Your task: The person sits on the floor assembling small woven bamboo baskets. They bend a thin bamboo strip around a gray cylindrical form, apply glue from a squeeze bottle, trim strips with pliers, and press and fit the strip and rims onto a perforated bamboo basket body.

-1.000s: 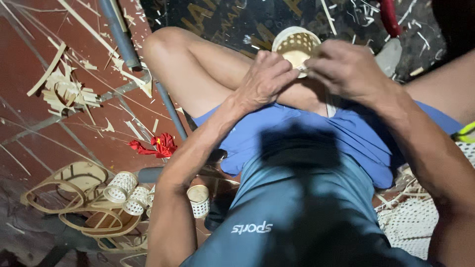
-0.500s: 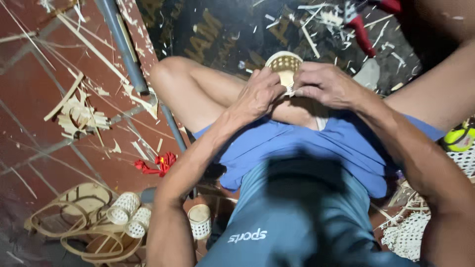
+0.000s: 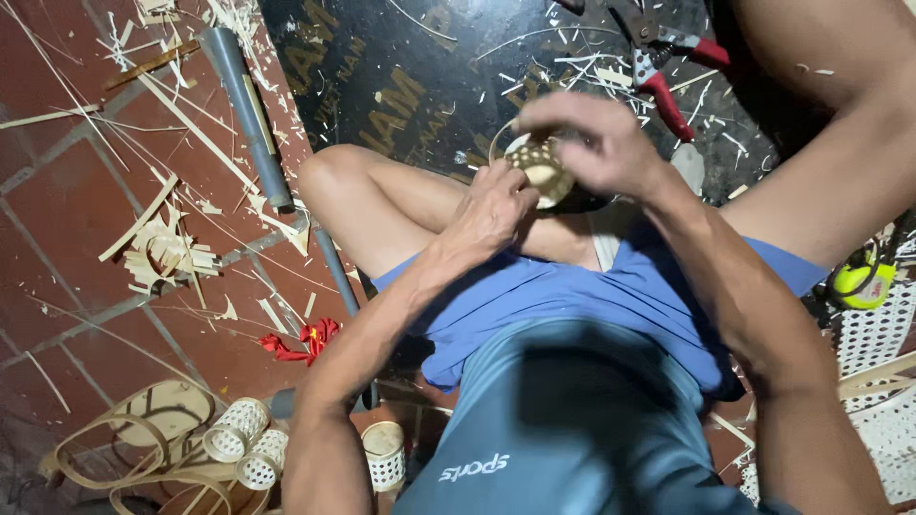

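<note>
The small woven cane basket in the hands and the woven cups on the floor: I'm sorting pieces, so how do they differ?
The small round woven cane basket is held between the left hand and right hand above the lap; the three pale woven cylindrical cups sit untouched on the red tile floor. The basket looks shallow and rounded; the cups look taller and straight-sided. Both show an open lattice weave in pale cane.
</note>
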